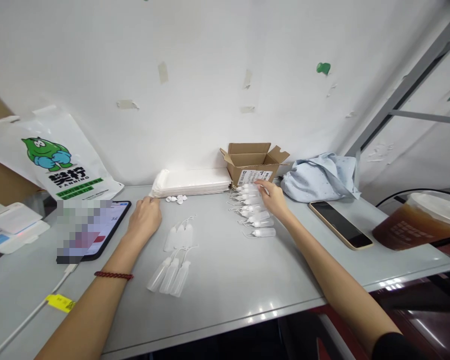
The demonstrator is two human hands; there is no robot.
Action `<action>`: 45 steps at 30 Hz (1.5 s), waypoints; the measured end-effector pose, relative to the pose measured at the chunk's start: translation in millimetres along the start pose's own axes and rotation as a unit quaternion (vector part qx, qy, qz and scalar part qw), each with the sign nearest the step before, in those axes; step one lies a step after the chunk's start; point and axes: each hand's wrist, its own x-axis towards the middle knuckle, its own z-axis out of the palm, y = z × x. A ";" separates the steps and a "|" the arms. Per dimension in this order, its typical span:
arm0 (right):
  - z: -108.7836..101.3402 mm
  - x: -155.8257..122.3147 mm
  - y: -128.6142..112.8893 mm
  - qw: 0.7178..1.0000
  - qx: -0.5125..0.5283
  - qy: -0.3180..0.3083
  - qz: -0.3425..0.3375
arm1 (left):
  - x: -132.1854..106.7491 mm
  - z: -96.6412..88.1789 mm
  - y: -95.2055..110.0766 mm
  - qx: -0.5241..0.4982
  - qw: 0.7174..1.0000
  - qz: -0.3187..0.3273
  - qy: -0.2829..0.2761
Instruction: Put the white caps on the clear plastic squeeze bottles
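My right hand (272,196) reaches the far end of a row of small translucent squeeze bottles (264,232) with thin, bent tips. Its thumb and fingers are closed at the base of one squeeze bottle (250,188). On the left, my left hand (145,217) lies on the table with its fingers curled in; what they hold, if anything, is hidden. Just right of it are several small white caps (179,199). Nearer to me, similar bottles lie in two groups of three, one far group (179,237) and one near group (170,277).
Behind the caps lies a stack of flat white packs (195,182). An open cardboard box (251,165) stands beside it. A phone with a lit screen (105,230) is at left, with a white bag (56,155) behind. At right are a blue cloth pouch (318,177), a dark phone (339,224) and a drink cup (416,222).
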 end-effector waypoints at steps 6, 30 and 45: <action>-1.2 -3.3 -6.6 1.000 0.014 -0.015 0.021 | -1.8 -3.2 2.2 -0.015 1.000 0.002 -0.003; 38.3 -93.0 -121.6 0.904 -0.014 -0.289 -0.316 | -32.5 -48.4 75.0 -0.635 0.768 -0.063 -0.054; 42.3 -83.1 -114.9 0.915 -0.064 -0.265 -0.298 | -31.6 -45.1 74.8 -0.683 0.715 -0.149 -0.007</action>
